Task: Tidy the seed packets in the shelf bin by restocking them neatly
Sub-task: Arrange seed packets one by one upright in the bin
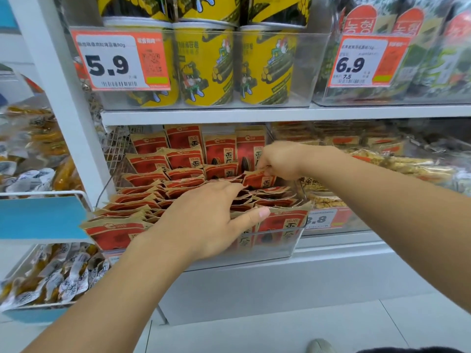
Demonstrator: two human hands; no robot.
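The clear shelf bin (pixel 275 248) on the lower shelf (pixel 229 115) holds rows of red-and-tan seed packets (pixel 142 200), upright at the back, slumped and overlapping in front. The left hand (pixel 204 222) lies spread over the middle rows, thumb hooked over a front packet. The right hand (pixel 280 161) pinches 1 packet (pixel 260 180) by its top edge. Best to hold the rows back, then slide that packet in upright, face forward.
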